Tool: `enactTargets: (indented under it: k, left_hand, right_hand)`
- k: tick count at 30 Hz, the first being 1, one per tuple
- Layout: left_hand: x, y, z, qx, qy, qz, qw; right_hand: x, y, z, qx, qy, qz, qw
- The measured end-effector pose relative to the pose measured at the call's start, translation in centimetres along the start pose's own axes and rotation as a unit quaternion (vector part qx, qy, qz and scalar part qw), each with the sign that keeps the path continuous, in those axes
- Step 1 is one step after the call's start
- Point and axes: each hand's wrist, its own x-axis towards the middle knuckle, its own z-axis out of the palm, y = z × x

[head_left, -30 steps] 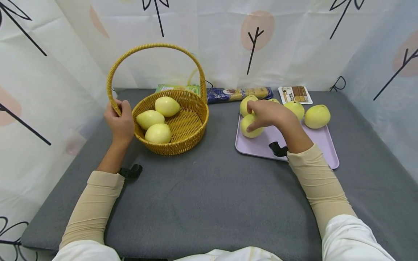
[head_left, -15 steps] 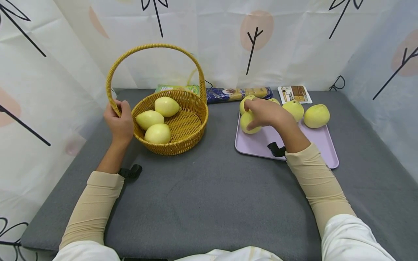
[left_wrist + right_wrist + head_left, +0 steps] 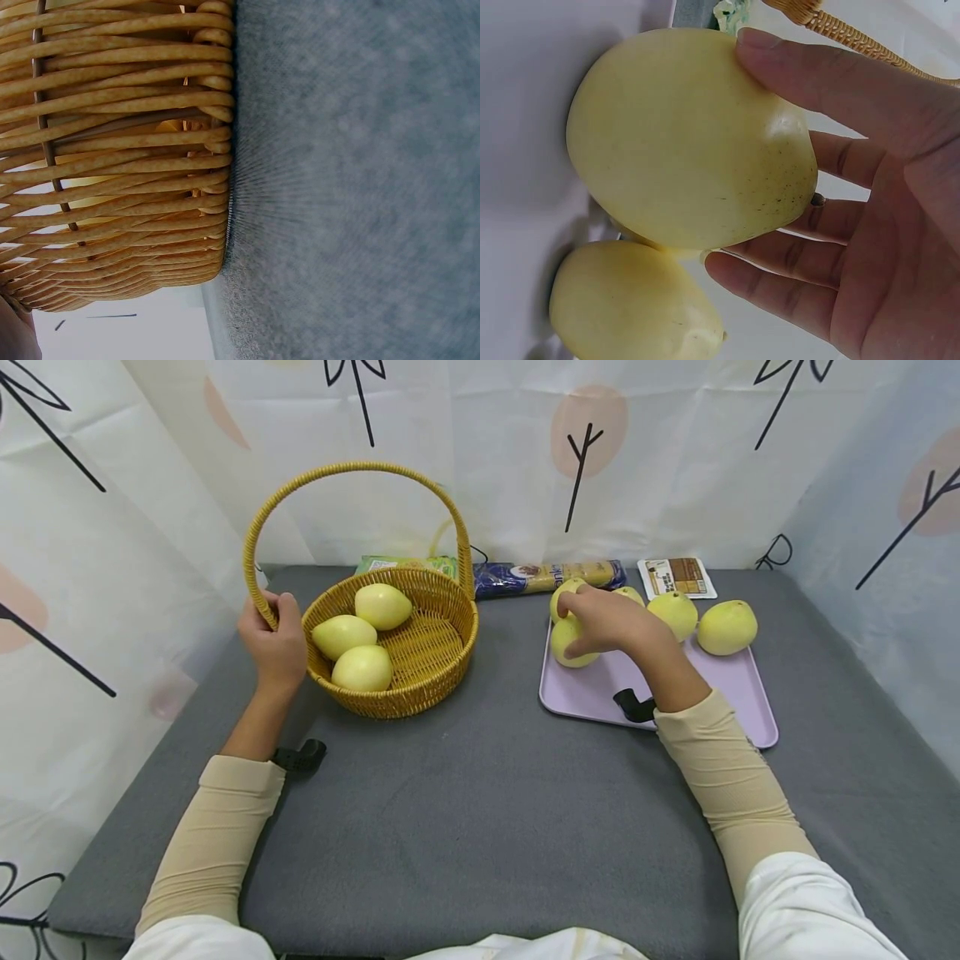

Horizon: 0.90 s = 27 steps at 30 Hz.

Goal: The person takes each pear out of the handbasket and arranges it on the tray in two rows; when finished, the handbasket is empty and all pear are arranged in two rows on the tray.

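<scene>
My left hand [image 3: 279, 647] grips the tall handle [image 3: 253, 556] of a golden woven basket [image 3: 401, 703], at its left side. Three pale yellow pears [image 3: 362, 668] lie in the left part of the basket. On the right, my right hand [image 3: 618, 620] is over a lilac tray [image 3: 581, 700] and holds the front-left pear [image 3: 567, 647], thumb on one side and fingers behind it. In the right wrist view this pear [image 3: 682, 142] sits against the tray, its stem towards my palm. Only the basket's woven wall [image 3: 127, 150] fills the left wrist view beside the table.
More pears stand along the tray's back, one of them [image 3: 727, 627] at the right edge. Behind them are a blue and yellow packet [image 3: 551, 578], a green packet [image 3: 408, 562] and a white and brown packet [image 3: 677, 578]. A printed curtain [image 3: 495, 460] encloses the grey table [image 3: 480, 827].
My right hand has shifted very slightly left and closed in around the front-left pear. The left hand and basket stay in place.
</scene>
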Motion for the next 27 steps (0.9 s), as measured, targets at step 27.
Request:
enactTargets:
  k: [27]
  left_hand:
    - [-0.1,2.5,0.4,-0.009,-0.005,-0.014,0.9999]
  right_hand:
    - [0.5,-1.3,-0.4,0.002,0.045,-0.065,0.9969]
